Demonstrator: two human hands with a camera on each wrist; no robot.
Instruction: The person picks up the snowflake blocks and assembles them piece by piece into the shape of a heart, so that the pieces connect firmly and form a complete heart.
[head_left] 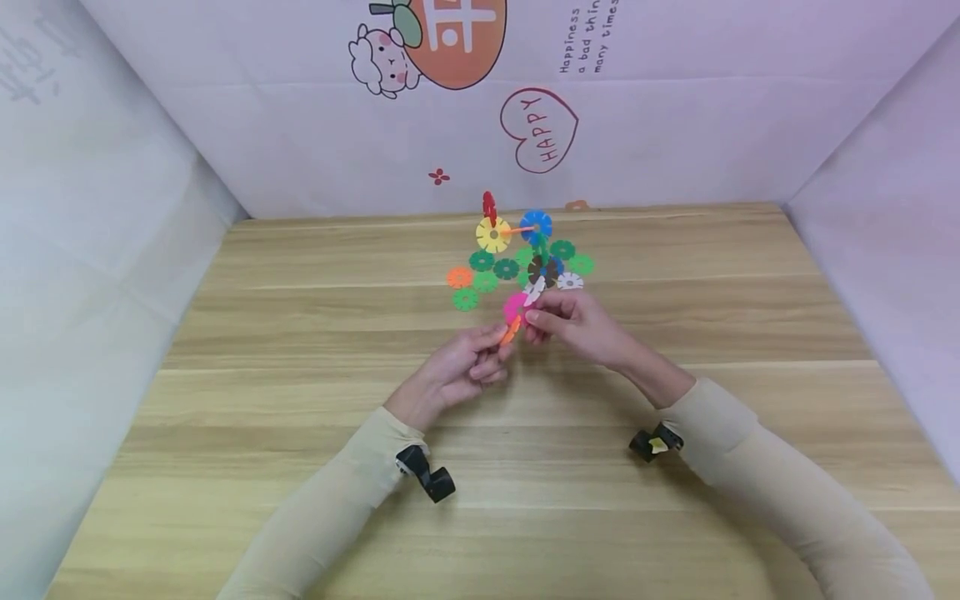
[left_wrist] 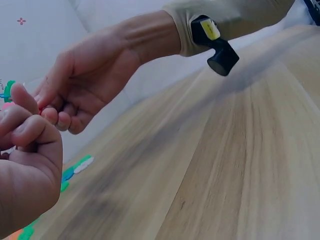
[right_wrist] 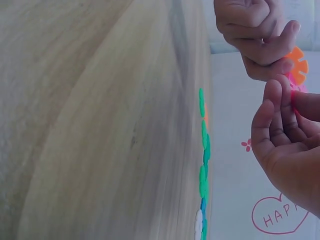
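My left hand pinches an orange notched plastic disc, the flat snowflake-shaped interlocking kind. A pink disc is pinched between thumb and fingers of my right hand. The orange disc meets the pink one at its lower edge; whether their slots are fully locked I cannot tell. From the pink disc a raised chain runs back through a white disc, a black disc, a blue disc, a yellow disc and a red disc. In the left wrist view, fingers hide most of the pieces.
Loose discs lie flat on the wooden table beneath the chain: an orange disc, a white disc and several green ones, including a light green disc. Printed white cloth walls the back and sides.
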